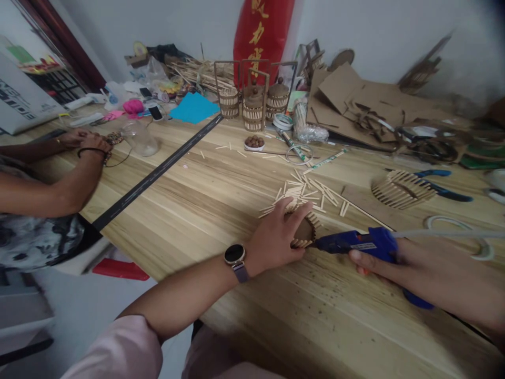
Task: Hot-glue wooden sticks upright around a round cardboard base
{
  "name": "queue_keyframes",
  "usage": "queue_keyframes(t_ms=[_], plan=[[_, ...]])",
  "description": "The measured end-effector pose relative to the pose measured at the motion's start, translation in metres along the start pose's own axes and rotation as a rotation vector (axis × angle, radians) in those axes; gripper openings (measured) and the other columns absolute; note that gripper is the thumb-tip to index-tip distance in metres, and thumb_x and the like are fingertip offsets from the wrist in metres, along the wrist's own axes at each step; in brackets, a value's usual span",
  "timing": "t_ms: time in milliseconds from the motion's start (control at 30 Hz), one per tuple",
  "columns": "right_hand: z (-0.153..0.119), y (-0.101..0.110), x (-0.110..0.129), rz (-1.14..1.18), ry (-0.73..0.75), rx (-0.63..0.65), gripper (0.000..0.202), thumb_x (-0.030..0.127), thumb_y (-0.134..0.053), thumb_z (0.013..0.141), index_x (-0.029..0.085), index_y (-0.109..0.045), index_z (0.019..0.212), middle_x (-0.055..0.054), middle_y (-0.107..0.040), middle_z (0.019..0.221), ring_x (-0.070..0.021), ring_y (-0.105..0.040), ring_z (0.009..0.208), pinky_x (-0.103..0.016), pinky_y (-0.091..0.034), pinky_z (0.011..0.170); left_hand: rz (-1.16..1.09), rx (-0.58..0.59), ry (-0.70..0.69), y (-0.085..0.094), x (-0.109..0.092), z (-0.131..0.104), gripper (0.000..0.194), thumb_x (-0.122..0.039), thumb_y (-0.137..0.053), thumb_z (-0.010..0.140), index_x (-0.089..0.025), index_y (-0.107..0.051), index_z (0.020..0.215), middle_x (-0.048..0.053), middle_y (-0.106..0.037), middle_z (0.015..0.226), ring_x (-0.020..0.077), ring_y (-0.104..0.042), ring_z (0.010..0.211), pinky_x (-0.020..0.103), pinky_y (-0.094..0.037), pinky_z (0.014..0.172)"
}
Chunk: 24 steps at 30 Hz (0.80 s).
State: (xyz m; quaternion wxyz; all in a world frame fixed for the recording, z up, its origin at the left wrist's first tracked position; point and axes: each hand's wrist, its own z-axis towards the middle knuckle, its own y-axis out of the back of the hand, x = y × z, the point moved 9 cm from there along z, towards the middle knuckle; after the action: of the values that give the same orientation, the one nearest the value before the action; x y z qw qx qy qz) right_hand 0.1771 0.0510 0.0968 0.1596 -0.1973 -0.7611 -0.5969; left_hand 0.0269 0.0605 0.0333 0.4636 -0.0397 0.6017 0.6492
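Grasps, with the left hand point(278, 237), a round brown piece point(305, 226) ringed by short sticks jutting from its edge; sets the thumb at the near edge and spreads the fingers over the far side, hiding part of the piece beneath them. Grips, with the right hand point(414, 263), a blue glue gun point(363, 243), fingers curled around the handle and thumb along the near side. Points the nozzle leftward at the near edge of the round brown piece; contact between the two too small to tell. On the left wrist, a dark-faced watch point(235, 255).

Position of the round brown piece: on the wooden table point(221, 195), in front of the wearer, between left hand and nozzle, just on the near side of a loose heap of pale sticks point(295, 189). Farther right, a curved row of sticks point(402, 189) beside a blue-handled tool point(450, 195).

Beyond the heap, a small white dish point(254, 149) of brown balls; behind it, small baskets point(253, 117) with tall square handles, below a red hanging point(268, 31). Right of the baskets, brown cardboard point(379, 100). Left of them, a bright blue sheet point(193, 107) and a black strip point(158, 176) running across the tabletop. At far left, another person's forearm point(81, 181), near a clear jar point(140, 139).
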Motion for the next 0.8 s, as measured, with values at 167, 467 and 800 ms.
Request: queue_keyframes(t_ms=[167,467,800], plan=[[-0.002,-0.015,0.004,-0.011,0.012,0.196,0.052,0.084,-0.044,0.049,0.033,-0.055,0.046,-0.004,-0.057,0.045,-0.0241,-0.051,0.046,-0.04,-0.05,0.053,0.011,0.001,-0.009,0.0,0.0,0.0,0.092,-0.022,-0.072,0.072,-0.027,-0.02,0.148,0.016,-0.023,0.151,0.034,-0.032,0.141,0.05,-0.042,0.107],[0.004,-0.02,-0.008,-0.025,0.062,0.19,0.052,0.082,-0.044,0.057,0.032,-0.055,0.048,-0.004,-0.055,0.044,-0.0246,-0.05,0.045,-0.041,-0.05,0.052,0.0,0.004,-0.01,0.0,0.0,0.0,0.091,-0.021,-0.072,0.072,-0.026,-0.022,0.147,0.016,-0.023,0.151,0.0315,-0.033,0.14,0.047,-0.04,0.11],[0.005,-0.01,0.008,0.027,0.096,0.104,0.044,0.077,-0.052,0.052,0.034,-0.064,0.05,0.001,-0.055,0.04,-0.0217,-0.05,0.041,-0.035,-0.044,0.043,-0.008,0.008,0.002,0.0,-0.001,0.0,0.091,-0.021,-0.072,0.072,-0.028,-0.021,0.147,0.015,-0.023,0.152,0.0328,-0.032,0.141,0.05,-0.041,0.108]])
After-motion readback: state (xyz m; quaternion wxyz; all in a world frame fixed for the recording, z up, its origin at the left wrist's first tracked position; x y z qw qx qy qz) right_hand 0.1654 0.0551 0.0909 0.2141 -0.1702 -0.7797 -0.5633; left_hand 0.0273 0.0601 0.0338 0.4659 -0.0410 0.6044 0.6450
